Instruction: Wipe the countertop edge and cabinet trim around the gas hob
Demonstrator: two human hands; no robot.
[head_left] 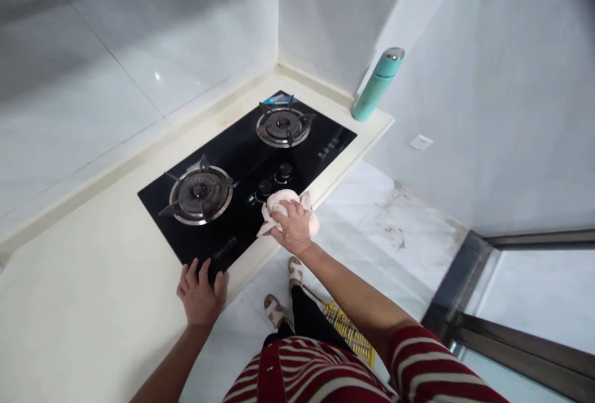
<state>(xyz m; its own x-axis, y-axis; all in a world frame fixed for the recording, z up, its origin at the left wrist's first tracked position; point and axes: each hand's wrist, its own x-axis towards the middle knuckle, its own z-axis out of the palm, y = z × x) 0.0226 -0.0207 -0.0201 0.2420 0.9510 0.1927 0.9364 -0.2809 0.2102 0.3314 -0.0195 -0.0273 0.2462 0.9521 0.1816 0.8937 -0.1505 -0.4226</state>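
Pink cloth [284,203] bunched under closed right hand [294,227], pressed on the black hob [242,161] front edge near the knobs [274,180]; left hand [199,294] laid open, flat on bench [93,304] edge as a brace

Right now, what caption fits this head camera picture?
Right hand presses a pink cloth on the black gas stove; left hand rests at its edge.

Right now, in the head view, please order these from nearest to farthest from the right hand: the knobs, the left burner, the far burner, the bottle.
From the right hand, which grips a cloth:
1. Knobs, just beyond the cloth on the hob.
2. Left burner, to the hand's left.
3. Far burner, toward the corner.
4. Bottle, leaning on the wall at the counter's far end.
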